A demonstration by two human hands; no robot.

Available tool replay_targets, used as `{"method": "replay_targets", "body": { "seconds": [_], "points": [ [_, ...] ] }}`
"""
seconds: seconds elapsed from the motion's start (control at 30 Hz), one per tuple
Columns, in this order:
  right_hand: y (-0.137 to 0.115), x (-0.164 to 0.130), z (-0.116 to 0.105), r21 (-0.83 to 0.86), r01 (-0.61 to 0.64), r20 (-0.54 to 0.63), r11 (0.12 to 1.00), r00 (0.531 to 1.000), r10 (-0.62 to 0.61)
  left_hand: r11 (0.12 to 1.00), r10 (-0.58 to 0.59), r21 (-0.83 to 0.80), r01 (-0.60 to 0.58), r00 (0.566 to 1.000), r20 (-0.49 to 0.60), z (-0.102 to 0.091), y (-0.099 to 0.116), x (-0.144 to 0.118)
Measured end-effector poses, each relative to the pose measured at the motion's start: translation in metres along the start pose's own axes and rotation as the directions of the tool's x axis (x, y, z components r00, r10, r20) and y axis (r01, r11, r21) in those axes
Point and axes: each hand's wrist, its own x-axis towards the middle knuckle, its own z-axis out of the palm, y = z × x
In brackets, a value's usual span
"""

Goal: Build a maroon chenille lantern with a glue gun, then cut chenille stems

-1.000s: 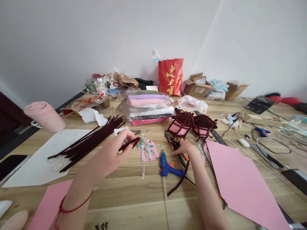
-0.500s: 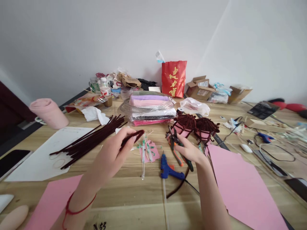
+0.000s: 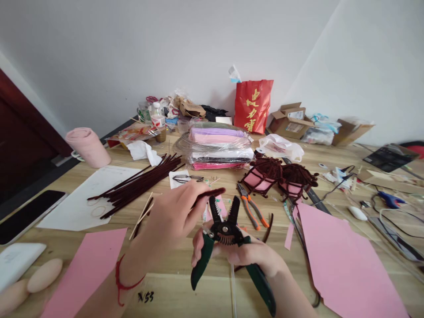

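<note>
On the red bag [image 3: 253, 105] standing at the far edge of the table [image 3: 185, 274] I can see gold Chinese characters, but I cannot make them out from here. Near the front edge of the table, black marks written straight on the wood read roughly "N53" [image 3: 146, 297]. Labels on the bottle [image 3: 158, 125] and the cardboard box [image 3: 289, 124] at the far edge are too small for me to read.
</note>
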Motion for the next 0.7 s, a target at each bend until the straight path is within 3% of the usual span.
{"method": "replay_targets", "body": {
  "seconds": [0.13,0.37,0.5,0.7],
  "points": [
    [0.001,-0.002,-0.003,0.032,-0.010,-0.035,0.999,0.999,0.011,0.998,0.041,0.044,-0.040,0.999,-0.015,0.004,0.002,-0.001],
    [-0.009,-0.001,-0.003,0.030,0.028,-0.001,0.999,1.000,-0.028,0.960,0.230,0.170,-0.224,0.973,-0.018,0.003,0.008,0.003],
    [-0.016,-0.001,-0.002,0.012,0.022,0.001,1.000,1.000,-0.022,0.952,0.289,0.087,-0.294,0.955,0.070,0.001,0.006,0.005],
    [-0.032,-0.009,0.003,-0.139,-0.098,-0.078,0.985,0.993,0.088,0.966,0.251,-0.091,-0.240,0.958,0.141,0.003,0.005,0.000]
  ]
}}
